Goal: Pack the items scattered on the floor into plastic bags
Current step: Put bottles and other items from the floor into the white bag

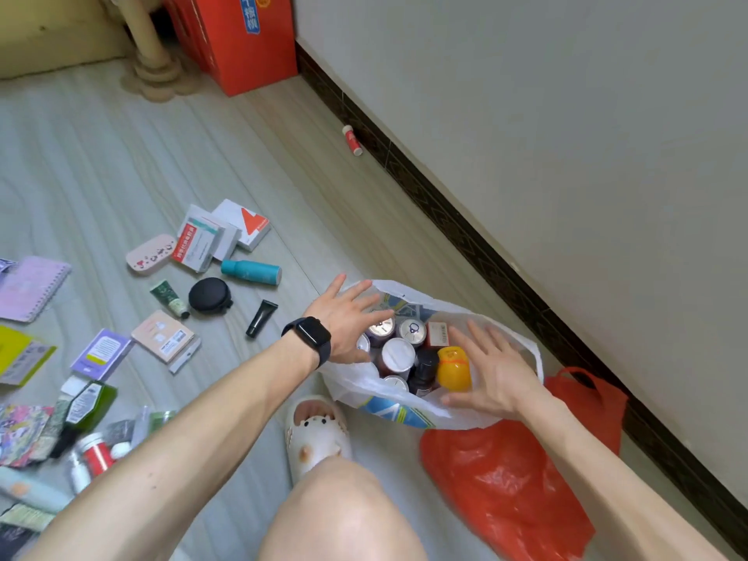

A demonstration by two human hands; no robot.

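Closest in, a bare knee [344, 516] and a foot in a white moulded slipper [319, 435] stood on the pale wood-grain floor [121, 155]. Just right of them a crumpled red plastic bag [498, 487] lay on the floor. Beyond the slipper sat an open white plastic bag [364, 382], touching the red one and packed with silver-topped round cans [398, 352], a yellow plastic bottle [453, 368] and a small red-and-white carton [437, 334].

The left hand [344, 317], with a black wristwatch [311, 338] on its wrist, hovered at the bag's left rim. Its grip was open, fingers straight and spread, holding nothing. The right hand [498, 370] was at the bag's right side, just beside the yellow bottle, its grip open too with fingers splayed. Whether either palm touched the plastic could not be told.

To the left, unpacked items were scattered over the floor: a dark green flat bottle [87, 406], a lilac card box [101, 354], then a black squeeze tube [261, 317], a black round zip case [209, 295], a teal cylindrical bottle [251, 272] and a cluster of white medicine cartons [198, 244]. Farther off, a small red-and-white tube [352, 140] lay against the dark skirting board [445, 220], and a tall red cardboard box [239, 38] stood in the corner.
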